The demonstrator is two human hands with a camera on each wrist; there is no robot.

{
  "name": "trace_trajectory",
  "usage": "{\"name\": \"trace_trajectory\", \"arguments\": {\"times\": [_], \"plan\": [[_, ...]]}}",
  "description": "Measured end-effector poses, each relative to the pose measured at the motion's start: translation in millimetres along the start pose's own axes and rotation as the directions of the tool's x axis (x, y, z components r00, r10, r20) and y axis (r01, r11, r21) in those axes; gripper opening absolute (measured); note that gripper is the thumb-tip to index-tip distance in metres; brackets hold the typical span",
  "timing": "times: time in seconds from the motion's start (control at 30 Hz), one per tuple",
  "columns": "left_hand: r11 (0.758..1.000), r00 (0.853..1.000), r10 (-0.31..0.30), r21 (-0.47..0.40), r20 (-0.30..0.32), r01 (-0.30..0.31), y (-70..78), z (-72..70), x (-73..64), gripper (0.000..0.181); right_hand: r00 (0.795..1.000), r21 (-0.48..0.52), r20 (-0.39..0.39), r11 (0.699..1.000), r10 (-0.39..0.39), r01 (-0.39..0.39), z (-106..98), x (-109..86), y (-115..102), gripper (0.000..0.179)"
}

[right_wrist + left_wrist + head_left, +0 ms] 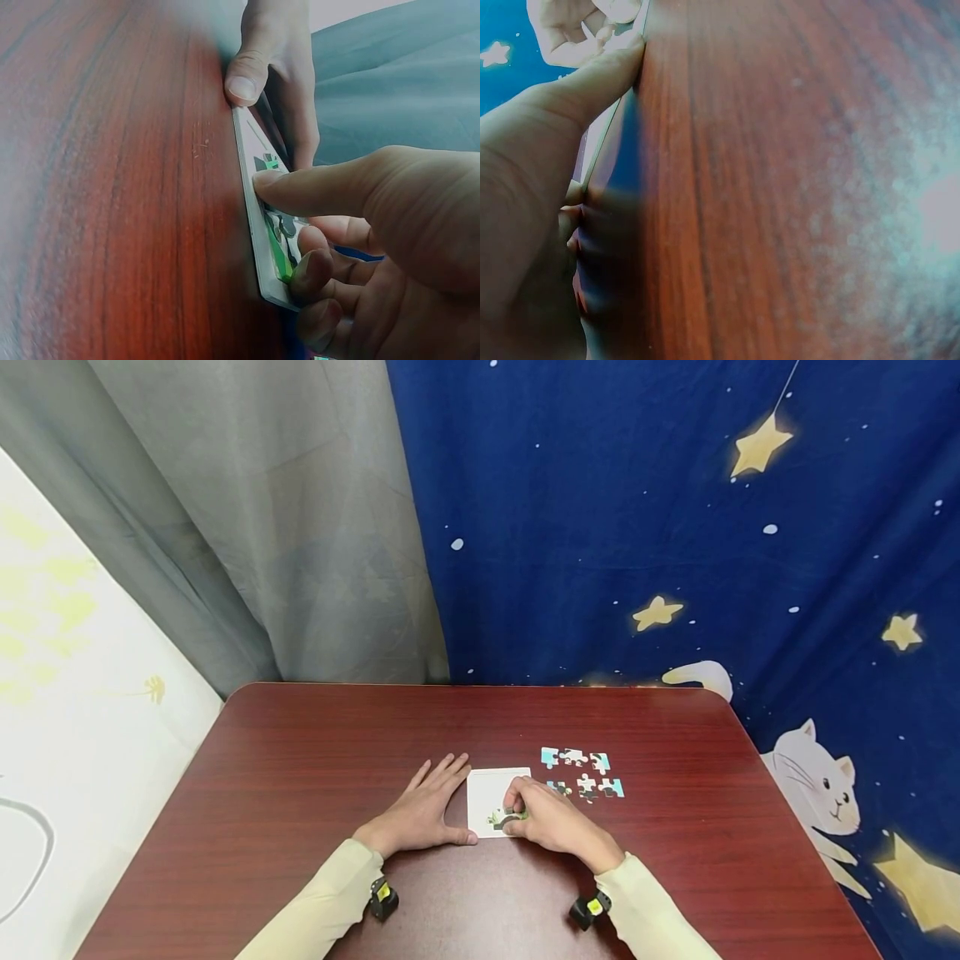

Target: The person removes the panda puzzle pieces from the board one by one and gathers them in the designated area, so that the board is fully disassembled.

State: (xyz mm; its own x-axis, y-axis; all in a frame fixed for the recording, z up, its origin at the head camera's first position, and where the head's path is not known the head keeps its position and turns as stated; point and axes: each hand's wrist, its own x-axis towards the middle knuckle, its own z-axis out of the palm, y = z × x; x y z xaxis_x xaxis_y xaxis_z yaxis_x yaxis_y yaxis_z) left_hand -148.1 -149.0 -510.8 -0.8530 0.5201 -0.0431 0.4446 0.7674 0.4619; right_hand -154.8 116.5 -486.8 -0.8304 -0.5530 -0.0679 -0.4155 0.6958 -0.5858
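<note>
A white square puzzle tray [487,787] lies flat on the table, with green, black and white jigsaw pieces [279,251] along its near side. My left hand [420,812] rests at the tray's left edge, fingers spread on the table and thumb touching its near corner. Over the tray's right part, my right hand [553,818] has its thumb and curled fingers at a puzzle piece [512,818], which they pinch low against the tray. The fingers partly cover that piece. In the right wrist view the right thumb [300,186] presses down among the pieces.
Loose jigsaw pieces [576,757] lie in two rough rows on the dark red table [330,735], right of the tray. One loose piece [559,787] sits close behind the right hand. Grey and blue curtains [555,543] hang beyond the table's far edge.
</note>
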Motion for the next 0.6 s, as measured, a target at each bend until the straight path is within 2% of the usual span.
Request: {"name": "trace_trajectory", "arguments": {"times": [0.13,0.3,0.43,0.6], "plan": [[1.000,1.000,-0.005,-0.006,0.007,0.006,0.3,0.2,0.6,0.116,1.000,0.005,-0.008,1.000,-0.019,0.019,0.5,0.2,-0.1,0.027],[1.000,1.000,-0.012,-0.012,0.017,0.012,1.3,-1.2,0.6,0.117,1.000,0.036,-0.005,0.999,-0.004,0.004,0.2,0.7,1.5,0.022],[1.000,1.000,-0.013,-0.006,0.015,0.013,1.6,-1.6,0.2,0.117,1.000,0.091,0.008,0.996,-0.008,0.008,-1.2,-0.6,2.8,0.017],[1.000,1.000,-0.016,-0.007,0.017,0.016,2.4,-2.2,-0.3,0.117,0.998,0.189,0.036,0.981,-0.052,0.044,-4.9,-2.8,3.3,0.008]]}}
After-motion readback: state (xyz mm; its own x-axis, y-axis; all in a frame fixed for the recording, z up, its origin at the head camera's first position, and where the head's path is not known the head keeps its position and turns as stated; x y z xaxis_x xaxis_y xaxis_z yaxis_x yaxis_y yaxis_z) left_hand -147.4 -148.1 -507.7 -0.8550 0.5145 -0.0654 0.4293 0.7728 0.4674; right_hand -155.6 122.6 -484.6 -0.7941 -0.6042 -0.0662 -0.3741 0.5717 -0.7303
